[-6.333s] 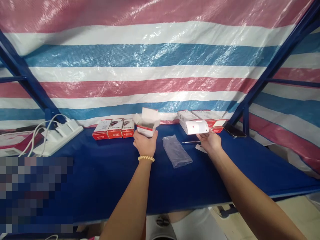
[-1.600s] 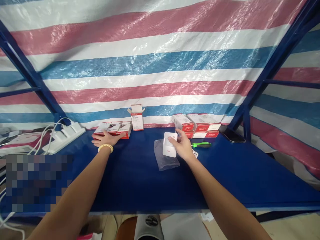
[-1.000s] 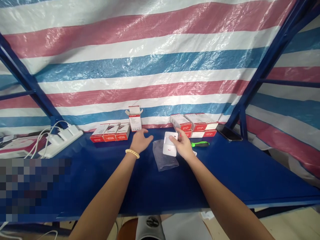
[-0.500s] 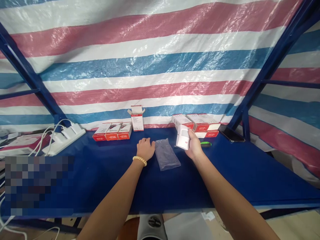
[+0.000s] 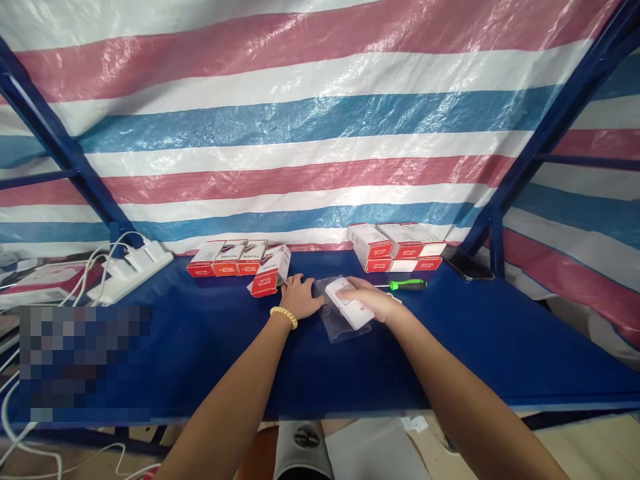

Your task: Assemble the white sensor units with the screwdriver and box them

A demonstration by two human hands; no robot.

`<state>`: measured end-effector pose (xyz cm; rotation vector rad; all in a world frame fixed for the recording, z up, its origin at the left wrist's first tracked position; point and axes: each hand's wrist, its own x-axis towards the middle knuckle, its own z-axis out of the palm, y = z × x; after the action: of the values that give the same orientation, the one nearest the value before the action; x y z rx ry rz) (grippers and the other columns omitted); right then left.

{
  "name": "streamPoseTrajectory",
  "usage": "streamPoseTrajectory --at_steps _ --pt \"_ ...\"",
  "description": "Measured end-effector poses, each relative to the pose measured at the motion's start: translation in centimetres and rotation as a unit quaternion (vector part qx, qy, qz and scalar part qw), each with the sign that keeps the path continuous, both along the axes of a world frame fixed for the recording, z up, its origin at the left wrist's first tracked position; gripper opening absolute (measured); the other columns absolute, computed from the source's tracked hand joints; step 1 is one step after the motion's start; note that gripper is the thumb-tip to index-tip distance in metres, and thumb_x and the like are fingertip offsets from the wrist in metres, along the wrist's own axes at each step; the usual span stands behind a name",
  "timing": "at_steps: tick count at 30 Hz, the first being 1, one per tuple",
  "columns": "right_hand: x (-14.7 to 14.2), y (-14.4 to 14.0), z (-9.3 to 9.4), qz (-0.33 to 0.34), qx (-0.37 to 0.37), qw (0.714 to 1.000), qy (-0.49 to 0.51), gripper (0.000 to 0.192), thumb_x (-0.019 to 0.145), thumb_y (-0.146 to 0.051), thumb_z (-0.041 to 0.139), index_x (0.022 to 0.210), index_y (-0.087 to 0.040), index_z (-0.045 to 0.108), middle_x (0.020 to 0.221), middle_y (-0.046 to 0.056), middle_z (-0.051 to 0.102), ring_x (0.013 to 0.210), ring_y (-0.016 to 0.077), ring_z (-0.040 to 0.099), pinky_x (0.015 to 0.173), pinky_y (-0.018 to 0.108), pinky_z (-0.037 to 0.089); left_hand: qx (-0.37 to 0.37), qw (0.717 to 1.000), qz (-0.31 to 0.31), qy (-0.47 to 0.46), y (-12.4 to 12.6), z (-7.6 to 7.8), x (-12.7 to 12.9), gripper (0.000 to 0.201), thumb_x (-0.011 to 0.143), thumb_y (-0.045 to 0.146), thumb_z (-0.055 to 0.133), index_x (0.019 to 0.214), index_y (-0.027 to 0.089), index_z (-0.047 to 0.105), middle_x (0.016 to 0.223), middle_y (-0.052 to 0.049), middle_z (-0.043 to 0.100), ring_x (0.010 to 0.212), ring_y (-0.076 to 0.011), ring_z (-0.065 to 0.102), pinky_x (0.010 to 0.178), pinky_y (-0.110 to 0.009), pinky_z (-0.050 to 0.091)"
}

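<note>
Currently, the right hand point(image 5: 373, 297) grips a white device point(image 5: 354, 311) over the clear bag point(image 5: 334, 329), its length slanting near-right; left of the bag, the loosely spread left hand point(image 5: 300, 299) adjoins a box point(image 5: 273, 269).

The white device point(image 5: 357, 313) has rounded corners and a small red mark nr its lower end; it is held in the rt hand point(image 5: 373, 300), slanting from upper lt to lower rt, w/ the thumb over part of its face. Under it lies the clear plastic bag point(image 5: 334, 328), flat and a bit wrinkled; whether they touch, I cannot tell. The red-and-white box point(image 5: 273, 267) is lying at an angle, red end toward the viewer, w/ a white flap at lt, just beside the lt hand point(image 5: 299, 298)
</note>
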<state>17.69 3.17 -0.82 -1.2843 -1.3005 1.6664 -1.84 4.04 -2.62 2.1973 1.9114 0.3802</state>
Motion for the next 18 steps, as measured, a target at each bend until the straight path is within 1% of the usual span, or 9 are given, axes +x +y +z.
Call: streamPoseTrajectory --at_steps 3,6,9,12,15,18 --pt "0.0 -0.1 0.2 0.001 0.013 1.0 -0.019 0.043 0.062 -0.03 0.08 0.1 -0.021 0.061 0.076 -0.001 0.07 0.056 0.0126 0.062 0.047 0.02 0.044 0.032 0.999 -0.008 -0.01 -0.2 0.3 0.1 0.055 0.079 0.051 0.056 0.122 0.017 0.061 0.131 -0.017 0.054 0.125 -0.0347 0.047 0.104 -0.048 0.037" --pt "0.0 -0.2 0.4 -0.007 0.025 0.999 -0.025 0.043 0.061 -0.03 0.08 0.098 -0.021 0.061 0.077 -0.001 0.069 0.057 0.0121 0.061 0.048 0.02 0.044 0.076 0.996 -0.003 -0.053 -0.7 1.2 0.4 0.038 0.084 0.04 0.053 0.112 0.016 0.065 0.111 -0.012 0.065 0.105 -0.027 0.061 0.093 -0.038 0.046" --pt "0.0 -0.2 0.3 -0.019 0.028 0.999 -0.035 0.046 0.061 -0.031 0.08 0.102 -0.023 0.061 0.083 0.0 0.07 0.057 0.0117 0.06 0.047 0.021 0.043 0.137 0.985 -0.003 -0.106 -1.2 2.2 0.8 0.027 0.085 0.029 0.053 0.106 0.018 0.066 0.102 -0.008 0.069 0.093 -0.0205 0.065 0.086 -0.031 0.049" --pt "0.1 -0.2 0.2 -0.019 0.029 0.999 -0.039 0.047 0.063 -0.032 0.079 0.105 -0.024 0.06 0.087 0.0 0.069 0.06 0.0117 0.061 0.049 0.021 0.044 0.179 0.976 -0.002 -0.124 -1.5 2.8 0.9 0.023 0.084 0.024 0.054 0.103 0.019 0.066 0.098 -0.006 0.07 0.085 -0.0182 0.065 0.082 -0.029 0.05" --pt "0.2 -0.2 0.1 0.009 0.038 0.998 -0.056 0.042 0.064 -0.032 0.077 0.101 -0.023 0.061 0.08 -0.001 0.067 0.057 0.0112 0.058 0.046 0.02 0.04 0.171 0.979 -0.013 -0.112 -1.4 2.7 0.9 0.025 0.083 0.018 0.051 0.104 0.018 0.066 0.101 -0.006 0.07 0.091 -0.0189 0.066 0.085 -0.029 0.05" --pt "0.4 -0.3 0.2 0.029 0.054 0.997 -0.044 0.041 0.063 -0.03 0.077 0.1 -0.023 0.06 0.078 -0.003 0.067 0.059 0.0116 0.06 0.05 0.021 0.042 0.113 0.991 -0.026 -0.06 -0.9 1.9 0.7 0.033 0.083 0.009 0.044 0.108 0.014 0.065 0.107 -0.01 0.069 0.101 -0.0209 0.064 0.09 -0.029 0.048"
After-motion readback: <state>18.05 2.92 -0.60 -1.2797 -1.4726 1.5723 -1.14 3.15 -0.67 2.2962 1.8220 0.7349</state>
